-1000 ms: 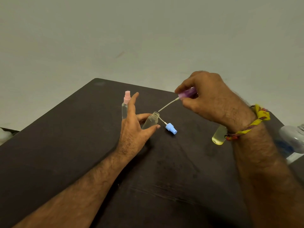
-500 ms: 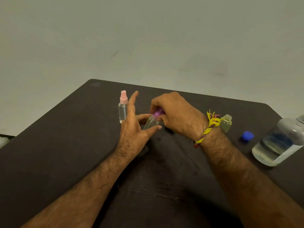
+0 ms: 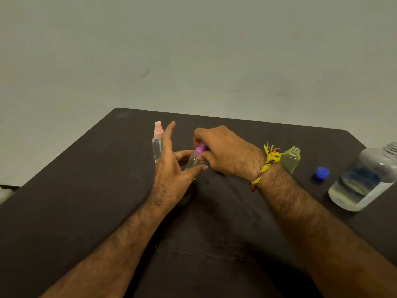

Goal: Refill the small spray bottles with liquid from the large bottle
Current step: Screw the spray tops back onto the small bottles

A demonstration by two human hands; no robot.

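L hand (image 3: 171, 175) pinches small clear plastic cylinder bottle (image 3: 191, 161). R hand (image 3: 223, 153) grips its ribbed purple spray cap (image 3: 200, 148). Big clear bottle (image 3: 365, 179) far right of it.

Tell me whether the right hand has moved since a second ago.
Yes. The right hand came down and toward the pink-capped bottle, bringing the purple sprayer onto the small bottle in the left hand.

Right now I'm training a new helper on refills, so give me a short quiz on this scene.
1. True or false: the large bottle has its cap on.
2. Which hand grips the purple spray top: A left, B right?
3. What colour is the spray top on the bottle standing behind the left hand?

Key: 1 false, the blue cap lies on the table. 2 B, the right hand. 3 pink.
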